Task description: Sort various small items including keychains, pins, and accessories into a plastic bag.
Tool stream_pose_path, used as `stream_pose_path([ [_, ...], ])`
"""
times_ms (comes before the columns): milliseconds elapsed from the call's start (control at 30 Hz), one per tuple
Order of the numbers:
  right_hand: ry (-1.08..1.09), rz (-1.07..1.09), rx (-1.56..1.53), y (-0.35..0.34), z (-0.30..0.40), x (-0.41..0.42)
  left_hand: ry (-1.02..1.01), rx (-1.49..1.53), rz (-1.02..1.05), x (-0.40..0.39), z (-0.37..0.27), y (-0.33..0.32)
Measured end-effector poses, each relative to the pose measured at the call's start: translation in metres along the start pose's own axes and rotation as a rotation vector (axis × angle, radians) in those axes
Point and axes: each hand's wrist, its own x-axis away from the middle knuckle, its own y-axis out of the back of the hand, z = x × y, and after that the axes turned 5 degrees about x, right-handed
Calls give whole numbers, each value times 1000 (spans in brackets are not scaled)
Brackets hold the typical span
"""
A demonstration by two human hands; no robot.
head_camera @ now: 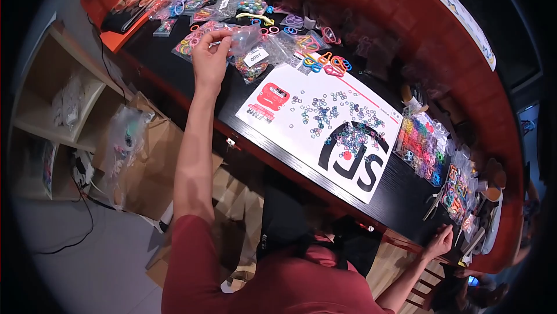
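Observation:
My left hand (212, 57) is raised over the left part of the black tabletop (394, 201), pinching a clear plastic bag (246, 39) between thumb and fingers. Just below that bag lies another bag of small coloured rings (251, 68) with a white printed label. A bag of pink and yellow rings (187, 46) lies partly behind the hand. Small iridescent rings (322, 113) are scattered across a white printed sheet (278, 133). My right hand (440, 241) rests at the table's right front edge with fingers curled; whether it holds anything is not visible.
Coloured pear-shaped safety pins (333, 65) lie at the sheet's far edge. To the right stand a compartment box of coloured pieces (420, 144), a second filled tray (454, 192) and scissors (431, 207). A raised red rim (470, 96) borders the table. An open cardboard box (152, 153) sits at left.

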Motion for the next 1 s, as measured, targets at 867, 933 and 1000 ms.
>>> stream_pose_path([
  [867,15,-24,79,2,4,2,-377,-912,-53,38,-1,35],
  [933,17,-7,74,1,7,2,-371,-930,-65,36,-3,35],
  [1000,17,8,65,-1,9,4,-373,-923,-67,37,-3,34],
])
